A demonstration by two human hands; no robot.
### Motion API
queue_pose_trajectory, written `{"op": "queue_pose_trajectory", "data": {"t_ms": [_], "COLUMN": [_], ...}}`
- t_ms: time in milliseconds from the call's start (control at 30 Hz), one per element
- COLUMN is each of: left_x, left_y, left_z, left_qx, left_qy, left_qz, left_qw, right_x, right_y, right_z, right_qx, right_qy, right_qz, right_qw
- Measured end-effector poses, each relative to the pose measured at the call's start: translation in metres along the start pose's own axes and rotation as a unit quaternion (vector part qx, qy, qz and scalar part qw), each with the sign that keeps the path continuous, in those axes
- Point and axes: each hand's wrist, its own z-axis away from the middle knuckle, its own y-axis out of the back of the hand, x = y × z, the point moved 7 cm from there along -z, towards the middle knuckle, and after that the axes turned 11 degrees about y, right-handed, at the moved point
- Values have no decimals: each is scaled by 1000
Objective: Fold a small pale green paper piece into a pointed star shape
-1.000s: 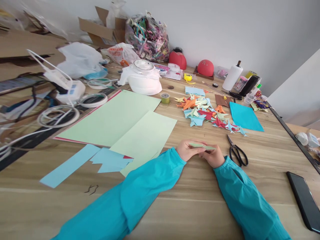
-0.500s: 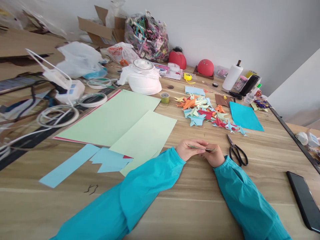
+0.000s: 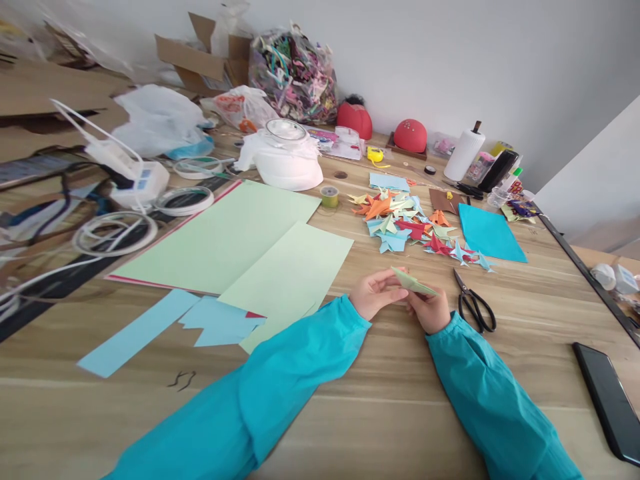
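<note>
Wood-grain tabletop (image 3: 400, 413) forms the work surface; a pale grey wall (image 3: 450, 60) stands behind it. Read clock directions from the folded green paper (image 3: 414, 283), which is positioned between the two hands, with 12 o'clock pointing toward the wall. Right hand (image 3: 433, 310): thumb and fingers closed, pinching the paper at its right end. Left hand (image 3: 374, 293): fingers partly curled, thumb set apart from them, fingertips at the paper's left end; whether they grip it cannot be told. Scissors (image 3: 475, 307) lie at 3 o'clock, near the right hand, tips directed toward 11 o'clock. Heaped paper figures (image 3: 377, 208) in blue, orange, red and green lie at 12 o'clock; a turquoise sheet (image 3: 493, 233) lies just beside them at 2 o'clock. Spool (image 3: 329, 195): 11 o'clock. Pale green sheets (image 3: 290, 267): 10 o'clock, overlapping. Blue paper strip (image 3: 137, 333): 9 o'clock, flat on the tabletop. Yellow tape measure (image 3: 375, 155): 12 o'clock, well apart. Smartphone (image 3: 610, 400): 4 o'clock, screen up
</note>
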Motion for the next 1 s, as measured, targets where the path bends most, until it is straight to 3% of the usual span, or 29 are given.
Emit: {"op": "queue_pose_trajectory", "data": {"t_ms": [133, 367, 1000], "left_x": [-2, -2, -1], "left_y": [3, -3, -4], "left_z": [-1, 2, 4], "left_qx": [6, -4, -9], "left_qy": [5, 9, 14], "left_qz": [21, -57, -109], "left_qw": [1000, 998, 994], "right_x": [-7, -28, -32], "right_y": [9, 6, 5], "right_z": [0, 0, 3], "right_qx": [39, 13, 39], "right_qy": [47, 138, 157], "right_qz": [95, 222, 289], "right_qw": [994, 965, 944]}}
